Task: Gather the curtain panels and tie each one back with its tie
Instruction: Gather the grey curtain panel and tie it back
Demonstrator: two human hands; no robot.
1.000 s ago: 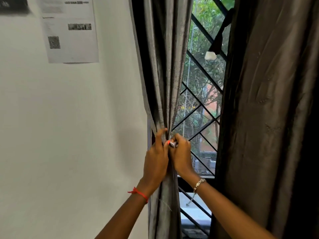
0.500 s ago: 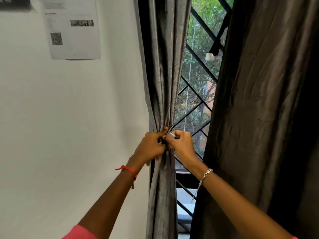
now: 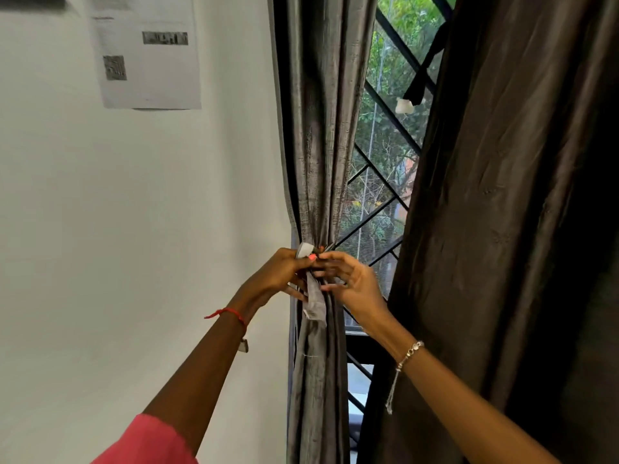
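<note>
The left curtain panel [image 3: 321,135], grey and pleated, hangs gathered into a narrow bunch beside the wall. A grey fabric tie [image 3: 315,296] wraps it at the pinch point, one end drooping down the front. My left hand [image 3: 278,276] grips the tie's upper end against the bunch. My right hand [image 3: 348,279] pinches the tie from the window side, fingers partly spread. The right curtain panel [image 3: 502,212], dark brown, hangs loose and wide. A second dark tie [image 3: 420,82] with a white tip dangles by the grille near its edge.
A white wall [image 3: 134,229] fills the left, with a printed sheet [image 3: 147,51] taped high up. Behind the curtains is a window with a black diamond grille [image 3: 385,182] and green trees outside.
My hands shifted from a tight clasp on the bunch to working the tie. The tie's loose end now hangs visible below my left fingers, and my right fingers have spread.
</note>
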